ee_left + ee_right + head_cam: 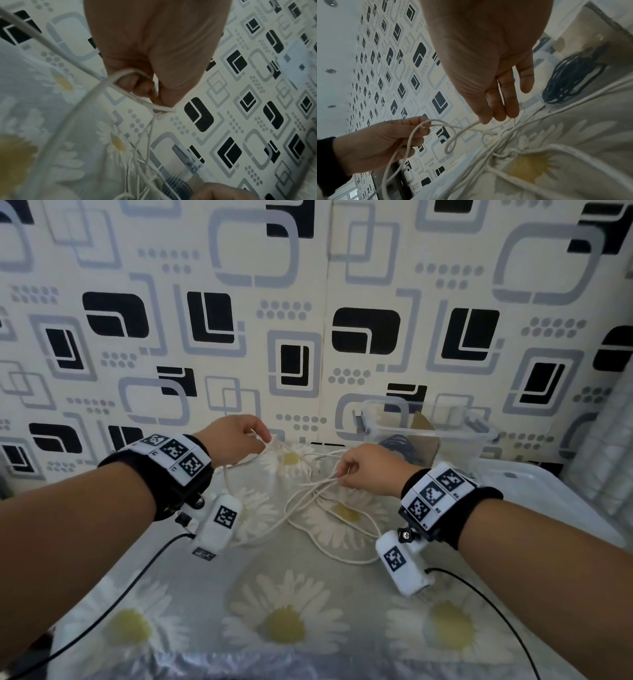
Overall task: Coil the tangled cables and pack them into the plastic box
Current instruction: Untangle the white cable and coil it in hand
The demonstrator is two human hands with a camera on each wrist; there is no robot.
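head: right hand (368, 470) fingertips hidden behind its knuckles | plastic box (479, 433) clear, far wall hard to trace; dark cable (399, 445) inside half hidden by right hand | left wrist: white cable (109, 86) blurred near lens, cut at top-left edge

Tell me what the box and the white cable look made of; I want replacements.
Plastic box: clear, glossy hard plastic by the look, since the wallpaper and a dark coil inside show through its walls. White cable: seemingly a matte off-white rubbery or PVC jacket, smooth and limp, lying in loose loops.
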